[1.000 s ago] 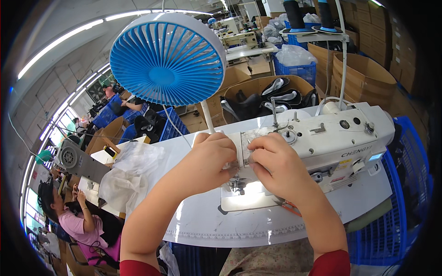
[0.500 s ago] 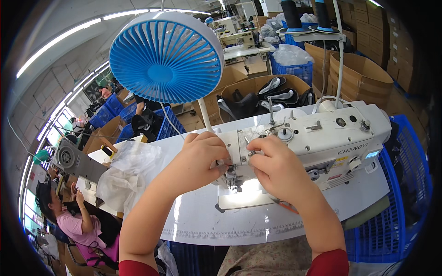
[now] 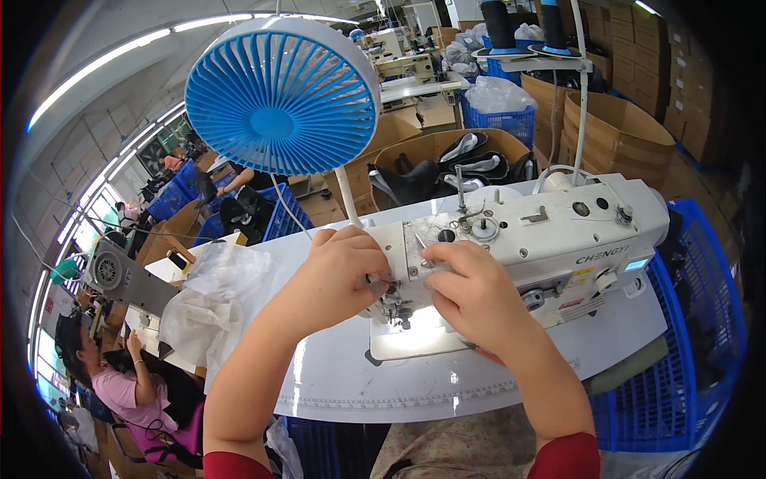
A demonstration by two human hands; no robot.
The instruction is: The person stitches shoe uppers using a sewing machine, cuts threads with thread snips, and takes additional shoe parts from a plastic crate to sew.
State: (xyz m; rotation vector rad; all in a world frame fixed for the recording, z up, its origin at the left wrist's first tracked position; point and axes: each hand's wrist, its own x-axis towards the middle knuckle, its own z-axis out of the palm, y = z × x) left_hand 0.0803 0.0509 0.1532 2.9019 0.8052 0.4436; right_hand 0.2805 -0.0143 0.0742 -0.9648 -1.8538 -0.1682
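A white industrial sewing machine (image 3: 550, 231) stands on the pale table before me. My left hand (image 3: 339, 279) is at the left end of its head, thumb and fingers pinched together beside the needle area (image 3: 403, 313). My right hand (image 3: 479, 291) is closed against the front of the head, its thumb and forefinger pinched near the thread guides. A slim metal tip (image 3: 420, 241) sticks up by the right fingertips; I cannot tell whether it belongs to the machine. What either hand pinches is hidden. Under my right wrist lies an orange-handled tool (image 3: 488, 354), partly covered.
A blue-and-white fan (image 3: 279, 100) rises behind my left hand. Crumpled clear plastic (image 3: 211, 295) lies at the table's left. Beyond the machine are a carton of black-and-grey pieces (image 3: 471, 164) and black thread cones (image 3: 499, 28). A blue crate (image 3: 682, 335) stands right; a seated person (image 3: 132, 383) is left.
The whole view has shifted slightly to the left. Both hands keep nearly the same pinched pose at the machine head.
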